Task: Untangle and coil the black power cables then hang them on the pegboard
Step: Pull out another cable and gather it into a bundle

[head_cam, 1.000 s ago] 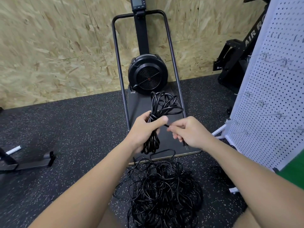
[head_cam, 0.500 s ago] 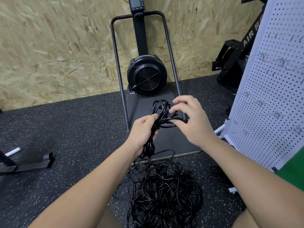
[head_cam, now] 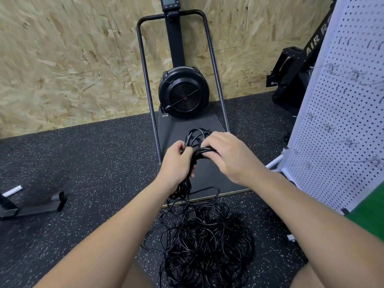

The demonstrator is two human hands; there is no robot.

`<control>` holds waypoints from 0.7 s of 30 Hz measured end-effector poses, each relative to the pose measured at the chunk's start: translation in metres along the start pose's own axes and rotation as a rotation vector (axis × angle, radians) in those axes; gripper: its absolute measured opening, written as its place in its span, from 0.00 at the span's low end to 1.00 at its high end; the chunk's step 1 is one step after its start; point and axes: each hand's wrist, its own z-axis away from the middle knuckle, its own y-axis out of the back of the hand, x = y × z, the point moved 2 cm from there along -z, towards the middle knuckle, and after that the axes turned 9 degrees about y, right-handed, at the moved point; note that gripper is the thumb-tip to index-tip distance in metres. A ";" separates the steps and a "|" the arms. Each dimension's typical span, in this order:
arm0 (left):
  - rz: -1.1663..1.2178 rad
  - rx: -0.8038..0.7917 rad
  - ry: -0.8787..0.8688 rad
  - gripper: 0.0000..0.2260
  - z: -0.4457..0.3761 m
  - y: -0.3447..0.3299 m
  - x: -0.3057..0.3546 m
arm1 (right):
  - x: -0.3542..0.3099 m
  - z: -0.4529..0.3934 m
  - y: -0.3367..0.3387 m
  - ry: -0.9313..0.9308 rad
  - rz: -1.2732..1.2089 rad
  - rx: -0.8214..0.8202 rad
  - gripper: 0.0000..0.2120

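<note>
Two hands: left hand (head_cam: pixel 176 163), right hand (head_cam: pixel 229 156). One cable bundle (head_cam: pixel 197 140), one tangled pile (head_cam: pixel 205 244) at 6 o'clock. One pegboard (head_cam: pixel 340 129) at 3 o'clock, maybe nine hooks (head_cam: pixel 351 142).

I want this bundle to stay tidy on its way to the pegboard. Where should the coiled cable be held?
Probably at its waist, coming from the side. The coiled cable is pinched narrow there, where the left hand already grips it and the right hand wraps the end round; loops fan out above and below.
</note>
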 end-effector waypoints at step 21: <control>-0.073 -0.316 -0.185 0.14 0.027 -0.016 0.010 | 0.032 0.001 0.021 -0.580 -0.518 0.055 0.07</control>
